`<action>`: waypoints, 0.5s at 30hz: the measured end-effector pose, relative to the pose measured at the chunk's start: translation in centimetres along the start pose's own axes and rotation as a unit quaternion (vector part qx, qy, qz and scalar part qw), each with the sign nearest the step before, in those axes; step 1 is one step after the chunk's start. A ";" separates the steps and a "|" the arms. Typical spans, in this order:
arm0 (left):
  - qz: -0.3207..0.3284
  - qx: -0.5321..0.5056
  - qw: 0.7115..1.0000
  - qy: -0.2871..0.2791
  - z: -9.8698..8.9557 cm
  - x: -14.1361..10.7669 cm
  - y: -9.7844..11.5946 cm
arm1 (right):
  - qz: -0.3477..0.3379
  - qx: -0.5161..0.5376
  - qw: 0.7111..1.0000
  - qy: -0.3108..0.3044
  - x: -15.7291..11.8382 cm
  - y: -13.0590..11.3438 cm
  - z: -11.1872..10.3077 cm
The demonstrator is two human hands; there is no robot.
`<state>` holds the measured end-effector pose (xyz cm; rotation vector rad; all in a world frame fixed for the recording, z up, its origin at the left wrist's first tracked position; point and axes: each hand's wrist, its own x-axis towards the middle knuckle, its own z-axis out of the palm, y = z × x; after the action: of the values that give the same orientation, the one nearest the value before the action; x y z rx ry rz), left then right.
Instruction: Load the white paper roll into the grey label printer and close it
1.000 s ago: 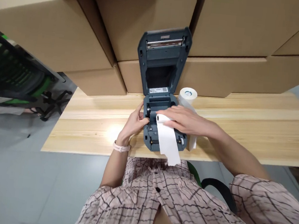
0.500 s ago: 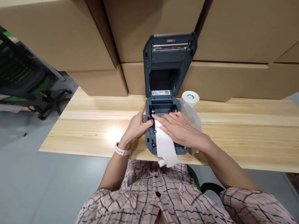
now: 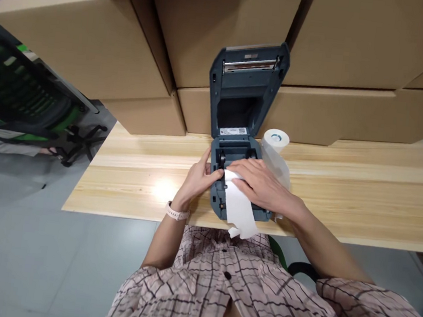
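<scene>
A dark grey label printer stands on the table with its lid raised. My left hand grips the printer's left side, thumb over the edge close to the roll and fingers along the outside. Inside the printer lies a small white paper roll, its loose strip hanging over the front and torn at the end. My right hand is laid over this roll, its fingers curled around it and hiding its right part. Behind my right hand stands a second label roll, with a pale unwound strip trailing beside the printer.
Large cardboard boxes are stacked along the back of the wooden table. On the left, beyond the table, is an office chair with a person's leg behind it. The table's front edge runs just before my body.
The view has shifted slightly, so the printer appears a little farther right. My right fingertips have drawn back from the printer's left side; both hands stay at the printer.
</scene>
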<state>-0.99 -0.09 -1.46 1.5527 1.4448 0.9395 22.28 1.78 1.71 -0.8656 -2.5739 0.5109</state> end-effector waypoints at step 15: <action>0.362 0.165 0.914 0.081 1.3 -6.2 1.8 | -0.040 -0.081 0.996 0.021 -0.2 1.0 -0.1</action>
<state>0.48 -6.42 -0.29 2.3991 1.1732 1.3113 23.02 2.43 1.29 -0.8115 -2.6276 0.2611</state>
